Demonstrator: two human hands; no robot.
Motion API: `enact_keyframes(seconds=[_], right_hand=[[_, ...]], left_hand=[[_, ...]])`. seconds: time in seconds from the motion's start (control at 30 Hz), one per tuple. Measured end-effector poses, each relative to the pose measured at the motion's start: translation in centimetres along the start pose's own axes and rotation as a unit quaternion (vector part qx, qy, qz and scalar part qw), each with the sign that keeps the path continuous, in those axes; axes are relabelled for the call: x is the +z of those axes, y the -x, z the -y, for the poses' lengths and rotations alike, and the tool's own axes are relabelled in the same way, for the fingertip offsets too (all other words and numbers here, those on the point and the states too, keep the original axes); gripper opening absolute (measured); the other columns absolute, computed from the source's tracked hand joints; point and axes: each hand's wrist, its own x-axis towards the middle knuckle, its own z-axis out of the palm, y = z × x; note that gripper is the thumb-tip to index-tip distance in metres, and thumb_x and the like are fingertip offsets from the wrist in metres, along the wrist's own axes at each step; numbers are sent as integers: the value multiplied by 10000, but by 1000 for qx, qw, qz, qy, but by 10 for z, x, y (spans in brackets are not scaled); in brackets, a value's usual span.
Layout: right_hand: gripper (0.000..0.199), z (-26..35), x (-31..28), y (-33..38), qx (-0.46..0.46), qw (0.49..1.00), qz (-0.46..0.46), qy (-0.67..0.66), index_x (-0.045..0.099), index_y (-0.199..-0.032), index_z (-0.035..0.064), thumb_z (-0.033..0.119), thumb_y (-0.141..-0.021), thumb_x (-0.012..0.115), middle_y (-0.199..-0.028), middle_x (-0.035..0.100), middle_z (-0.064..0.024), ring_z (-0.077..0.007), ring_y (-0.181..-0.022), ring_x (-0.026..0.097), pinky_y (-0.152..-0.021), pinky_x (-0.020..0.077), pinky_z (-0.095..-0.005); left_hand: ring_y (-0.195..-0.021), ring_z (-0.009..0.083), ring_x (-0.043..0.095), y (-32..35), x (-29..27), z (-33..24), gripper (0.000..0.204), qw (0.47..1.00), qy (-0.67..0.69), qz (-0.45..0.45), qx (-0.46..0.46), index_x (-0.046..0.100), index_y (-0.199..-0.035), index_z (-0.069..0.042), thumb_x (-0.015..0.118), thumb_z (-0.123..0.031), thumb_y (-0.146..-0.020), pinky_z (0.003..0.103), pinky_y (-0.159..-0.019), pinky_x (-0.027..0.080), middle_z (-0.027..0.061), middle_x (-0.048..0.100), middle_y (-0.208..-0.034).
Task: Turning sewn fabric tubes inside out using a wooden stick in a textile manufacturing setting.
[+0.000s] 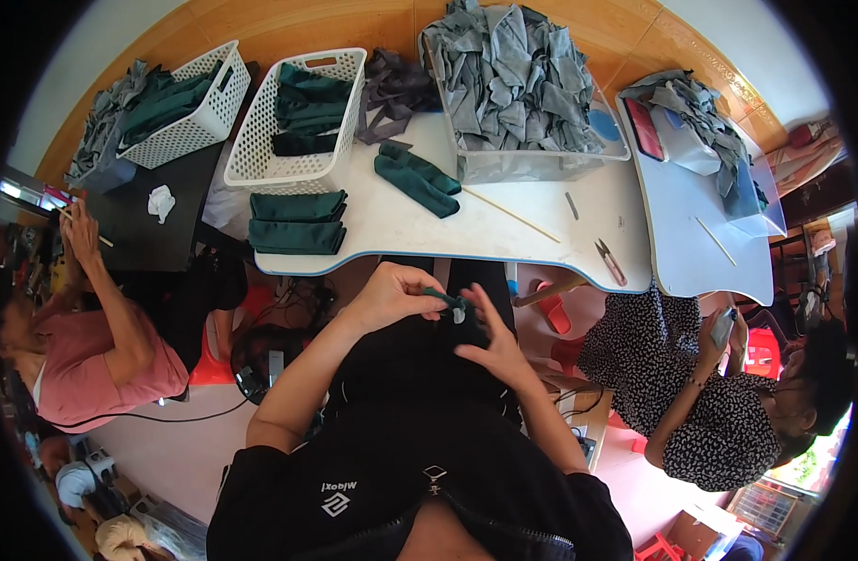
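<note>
Over my lap, my left hand (391,295) pinches a small dark green cloth piece (442,295) between thumb and fingertips. A pale grey bit (459,315) shows at the cloth's right end. My right hand (490,338) is beside that end, its fingers spread and thumb apart; whether it touches the cloth I cannot tell. Above my hands, on the white table (401,245), lie a folded dark green cloth bundle (417,179) and a flat stack of dark green cloth pieces (298,222). A thin wooden stick (511,214) rests right of the bundle.
Behind stand a white basket (245,170) of green pieces and a clear bin (532,166) heaped with grey cloth. Thread snips (611,262) lie near the table's front edge. A person in pink (111,374) sits left, holding a stick; another in a patterned dress (700,421) sits right, holding a phone.
</note>
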Motion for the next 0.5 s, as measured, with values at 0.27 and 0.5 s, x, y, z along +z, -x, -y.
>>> enact_keyframes(seconds=[0.27, 0.5], right_hand=[[302, -4, -56, -96, 122, 993, 6, -11, 907, -1431, 13, 262, -1320, 776, -1007, 821, -3, -105, -874, 686, -832, 570, -298], [334, 116, -78, -171, -67, 972, -120, 191, 925, -1501, 30, 234, -1238, 896, -1212, 947, -117, -186, -952, 818, -910, 659, -372]], left_hand=[[-966, 254, 923, -64, -68, -63, 270, 946, -260, -178, 71, 929, -1391, 29, 947, -45, -1132, 392, -896, 743, 177, 953, -1191], [-1213, 450, 897, -89, -47, -60, 537, 759, -524, -334, 195, 801, -1683, -26, 900, -106, -1161, 499, -1020, 729, 300, 829, -1590]])
